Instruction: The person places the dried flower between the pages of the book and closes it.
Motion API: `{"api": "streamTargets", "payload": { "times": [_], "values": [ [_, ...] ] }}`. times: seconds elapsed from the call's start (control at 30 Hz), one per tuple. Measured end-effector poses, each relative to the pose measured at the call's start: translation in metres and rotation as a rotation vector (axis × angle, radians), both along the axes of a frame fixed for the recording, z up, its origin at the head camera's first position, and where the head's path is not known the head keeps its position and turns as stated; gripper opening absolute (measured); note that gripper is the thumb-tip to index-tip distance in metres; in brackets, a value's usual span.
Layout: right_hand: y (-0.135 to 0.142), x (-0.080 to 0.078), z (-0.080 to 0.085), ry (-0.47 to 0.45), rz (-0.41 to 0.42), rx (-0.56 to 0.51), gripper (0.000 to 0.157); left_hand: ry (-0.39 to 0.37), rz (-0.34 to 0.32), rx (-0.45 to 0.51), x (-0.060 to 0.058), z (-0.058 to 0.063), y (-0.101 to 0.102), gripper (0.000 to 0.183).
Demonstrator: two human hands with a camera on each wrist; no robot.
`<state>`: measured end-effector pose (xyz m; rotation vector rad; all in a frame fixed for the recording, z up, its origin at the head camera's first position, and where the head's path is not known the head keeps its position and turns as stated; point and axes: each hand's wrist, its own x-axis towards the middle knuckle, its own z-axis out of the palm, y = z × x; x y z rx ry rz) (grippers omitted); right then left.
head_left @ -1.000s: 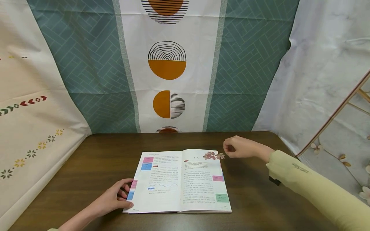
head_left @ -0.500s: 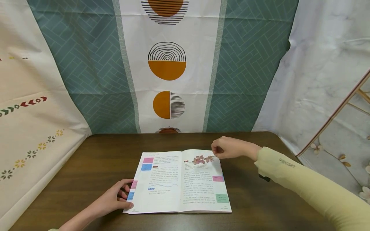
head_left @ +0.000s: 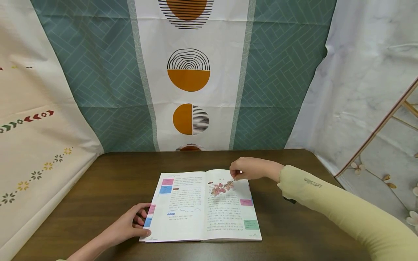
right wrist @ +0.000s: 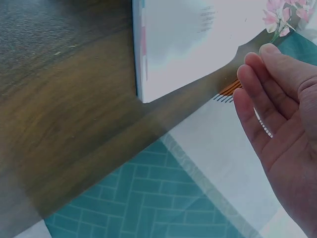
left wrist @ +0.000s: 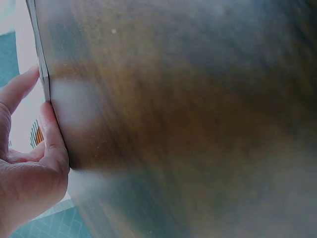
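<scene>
An open book [head_left: 186, 228] with printed pages and coloured side boxes lies flat on the dark wooden table. My left hand [head_left: 130, 221] holds its left edge, thumb on the page and fingers curled against the side; the left wrist view shows the thumb and a finger [left wrist: 48, 121] at that edge. Over the upper part of the right-hand page, my right hand [head_left: 251, 168] pinches the thin stem of a pink flower sprig [head_left: 219, 189] between thumb and fingertips. Its blossoms [right wrist: 272, 19] point left and down, overlapping the printed text in the head view.
The brown tabletop [head_left: 114, 181] surrounds the book. A patterned green and white curtain [head_left: 281, 90] hangs behind the table's far edge, with a cream cloth [head_left: 39, 163] at the left and a marbled sheet [head_left: 365, 108] at the right.
My right hand has moved left with the flower sprig, from the page's upper right corner to over its upper text. The left hand and the book have stayed put.
</scene>
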<state>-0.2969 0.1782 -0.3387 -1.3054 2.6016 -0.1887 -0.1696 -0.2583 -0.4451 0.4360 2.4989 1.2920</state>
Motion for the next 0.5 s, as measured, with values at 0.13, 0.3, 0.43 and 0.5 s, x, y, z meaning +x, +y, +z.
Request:
{"api": "streamTargets", "payload": {
  "times": [0.13,0.3,0.43,0.5],
  "values": [
    [-0.006,-0.001,0.003,0.006,-0.005,0.030,0.010,-0.007,-0.003,0.006,-0.001,-0.001,0.000,0.084],
    [-0.012,-0.001,0.001,0.003,-0.017,0.064,0.012,-0.006,0.001,0.007,-0.001,-0.001,0.000,0.085],
    [-0.016,-0.002,-0.001,0.004,-0.009,0.073,0.014,-0.004,0.003,0.012,-0.001,-0.002,-0.001,0.085],
    [-0.018,-0.002,-0.002,0.004,-0.006,0.079,0.014,0.004,-0.003,0.022,0.000,-0.003,-0.002,0.084]
  ]
}}
